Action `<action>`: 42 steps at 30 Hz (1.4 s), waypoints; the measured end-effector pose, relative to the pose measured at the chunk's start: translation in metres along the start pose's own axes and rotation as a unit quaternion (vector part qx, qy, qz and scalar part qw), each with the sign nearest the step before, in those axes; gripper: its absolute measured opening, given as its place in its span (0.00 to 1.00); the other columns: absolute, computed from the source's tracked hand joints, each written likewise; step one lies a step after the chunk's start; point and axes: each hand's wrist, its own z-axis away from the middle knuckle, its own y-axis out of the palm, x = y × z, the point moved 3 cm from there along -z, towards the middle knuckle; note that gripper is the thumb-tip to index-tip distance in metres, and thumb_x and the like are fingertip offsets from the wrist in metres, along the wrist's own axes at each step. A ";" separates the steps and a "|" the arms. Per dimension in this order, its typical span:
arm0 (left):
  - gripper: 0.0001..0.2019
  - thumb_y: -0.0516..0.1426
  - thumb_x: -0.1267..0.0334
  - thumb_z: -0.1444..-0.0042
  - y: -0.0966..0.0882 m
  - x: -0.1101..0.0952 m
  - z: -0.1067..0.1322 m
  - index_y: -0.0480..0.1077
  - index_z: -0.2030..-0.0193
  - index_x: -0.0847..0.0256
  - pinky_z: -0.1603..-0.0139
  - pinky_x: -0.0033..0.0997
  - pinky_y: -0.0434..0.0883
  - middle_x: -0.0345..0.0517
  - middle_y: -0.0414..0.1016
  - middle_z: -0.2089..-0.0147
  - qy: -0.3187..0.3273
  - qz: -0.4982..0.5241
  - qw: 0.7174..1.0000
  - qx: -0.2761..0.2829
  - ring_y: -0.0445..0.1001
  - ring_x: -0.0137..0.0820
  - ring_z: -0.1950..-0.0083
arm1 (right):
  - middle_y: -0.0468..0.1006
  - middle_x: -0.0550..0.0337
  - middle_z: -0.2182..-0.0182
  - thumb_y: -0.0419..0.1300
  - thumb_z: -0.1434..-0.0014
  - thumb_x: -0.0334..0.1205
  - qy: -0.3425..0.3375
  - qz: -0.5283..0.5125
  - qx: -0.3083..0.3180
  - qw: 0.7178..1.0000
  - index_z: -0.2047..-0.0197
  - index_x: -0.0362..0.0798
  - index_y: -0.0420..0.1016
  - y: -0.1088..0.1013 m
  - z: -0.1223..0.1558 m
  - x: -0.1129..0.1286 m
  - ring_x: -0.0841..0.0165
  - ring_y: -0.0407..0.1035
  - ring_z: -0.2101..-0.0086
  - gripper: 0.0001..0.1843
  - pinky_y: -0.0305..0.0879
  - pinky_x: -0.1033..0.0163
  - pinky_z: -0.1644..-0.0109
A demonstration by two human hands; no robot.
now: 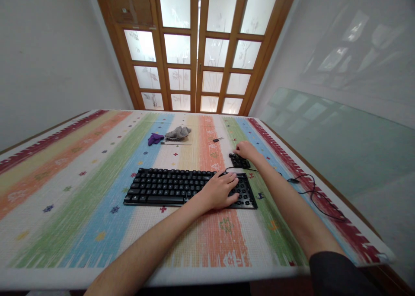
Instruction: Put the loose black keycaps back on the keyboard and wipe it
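A black computer keyboard lies across the striped tablecloth. On its right part rests my left hand, laid flat with the fingers spread over the number pad. Bare switch spots without keycaps show on the number pad beside those fingers. Beyond the keyboard's upper right corner is a small cluster of loose black keycaps. My right hand is at the far edge of this cluster, fingers curled closed; whatever they pinch is hidden.
A small black tool with wire prongs lies farther back. At the back left are a purple cloth, a grey cloth and a thin stick-like brush. A black cable loops near the table's right edge.
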 end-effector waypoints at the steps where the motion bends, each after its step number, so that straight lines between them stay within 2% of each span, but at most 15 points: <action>1: 0.23 0.53 0.54 0.35 0.000 0.000 0.000 0.68 0.39 0.66 0.29 0.43 0.55 0.57 0.70 0.36 0.001 0.000 1.000 0.000 0.66 0.40 0.32 | 0.83 0.43 0.61 0.61 0.38 0.41 -0.001 0.000 0.001 1.000 0.61 0.44 0.85 0.000 0.000 0.000 0.58 0.77 0.57 0.12 0.67 0.64 0.56; 10: 0.24 0.53 0.53 0.34 0.001 0.001 0.000 0.67 0.38 0.66 0.28 0.44 0.53 0.56 0.69 0.35 -0.003 0.001 1.000 0.004 0.65 0.39 0.32 | 0.83 0.44 0.62 0.59 0.37 0.38 -0.005 -0.032 -0.020 0.999 0.62 0.42 0.84 -0.013 0.002 -0.002 0.59 0.77 0.59 0.12 0.66 0.64 0.58; 16: 0.23 0.54 0.54 0.35 0.000 0.004 -0.001 0.66 0.38 0.64 0.29 0.45 0.56 0.56 0.70 0.35 -0.013 0.035 0.999 0.003 0.67 0.39 0.33 | 0.84 0.51 0.61 0.56 0.33 0.43 -0.074 -0.096 -0.057 0.991 0.59 0.45 0.83 -0.030 0.033 0.000 0.63 0.76 0.61 0.15 0.65 0.65 0.58; 19: 0.19 0.55 0.57 0.36 -0.002 0.008 -0.004 0.68 0.41 0.60 0.35 0.46 0.64 0.53 0.75 0.40 -0.033 0.078 0.996 -0.009 0.72 0.40 0.39 | 0.83 0.54 0.66 0.57 0.34 0.45 -0.134 -0.180 -0.070 0.972 0.62 0.47 0.83 -0.031 0.064 0.004 0.64 0.74 0.66 0.15 0.64 0.64 0.62; 22: 0.18 0.56 0.61 0.38 -0.005 0.012 -0.008 0.69 0.42 0.59 0.45 0.44 0.72 0.52 0.78 0.46 -0.066 0.125 0.989 -0.047 0.76 0.41 0.46 | 0.82 0.56 0.69 0.58 0.36 0.48 -0.169 -0.276 -0.071 0.944 0.63 0.47 0.83 -0.027 0.095 0.009 0.65 0.73 0.69 0.16 0.64 0.64 0.64; 25: 0.17 0.59 0.63 0.41 -0.007 0.015 -0.013 0.70 0.45 0.61 0.47 0.42 0.73 0.52 0.79 0.50 -0.095 0.168 0.977 -0.094 0.77 0.40 0.50 | 0.83 0.55 0.67 0.56 0.35 0.51 -0.180 -0.340 -0.067 0.921 0.61 0.47 0.82 -0.022 0.121 0.015 0.65 0.74 0.68 0.18 0.65 0.63 0.62; 27: 0.12 0.61 0.62 0.42 -0.007 0.015 -0.017 0.72 0.52 0.62 0.49 0.41 0.73 0.51 0.79 0.54 -0.114 0.192 0.968 -0.114 0.77 0.39 0.53 | 0.83 0.55 0.66 0.56 0.35 0.53 -0.181 -0.377 -0.058 0.906 0.60 0.47 0.82 -0.020 0.133 0.018 0.65 0.74 0.67 0.20 0.65 0.63 0.62; 29: 0.10 0.63 0.60 0.43 -0.006 0.016 -0.021 0.73 0.57 0.62 0.52 0.39 0.74 0.48 0.79 0.58 -0.134 0.222 0.957 -0.128 0.77 0.37 0.56 | 0.83 0.56 0.66 0.57 0.36 0.55 -0.177 -0.410 -0.050 0.894 0.60 0.47 0.82 -0.018 0.140 0.020 0.64 0.74 0.67 0.21 0.66 0.63 0.62; 33: 0.10 0.64 0.59 0.42 -0.005 0.016 -0.029 0.75 0.57 0.61 0.56 0.35 0.74 0.45 0.80 0.62 -0.141 0.271 0.942 -0.140 0.77 0.34 0.61 | 0.82 0.56 0.68 0.56 0.36 0.57 -0.169 -0.440 -0.044 0.881 0.60 0.46 0.82 -0.017 0.148 0.018 0.64 0.73 0.67 0.23 0.67 0.62 0.62; 39: 0.08 0.62 0.62 0.41 -0.004 0.018 -0.033 0.79 0.56 0.58 0.54 0.36 0.75 0.45 0.83 0.60 -0.132 0.277 0.940 -0.149 0.79 0.34 0.61 | 0.82 0.56 0.63 0.57 0.37 0.58 -0.184 -0.480 0.006 0.858 0.50 0.47 0.81 -0.014 0.153 0.010 0.64 0.73 0.66 0.25 0.69 0.61 0.61; 42: 0.08 0.62 0.64 0.41 -0.004 0.017 -0.033 0.80 0.55 0.57 0.52 0.37 0.75 0.46 0.83 0.57 -0.132 0.289 0.936 -0.149 0.80 0.35 0.59 | 0.83 0.56 0.61 0.58 0.37 0.57 -0.179 -0.485 -0.002 0.856 0.51 0.48 0.81 -0.013 0.153 0.010 0.63 0.75 0.63 0.23 0.70 0.60 0.58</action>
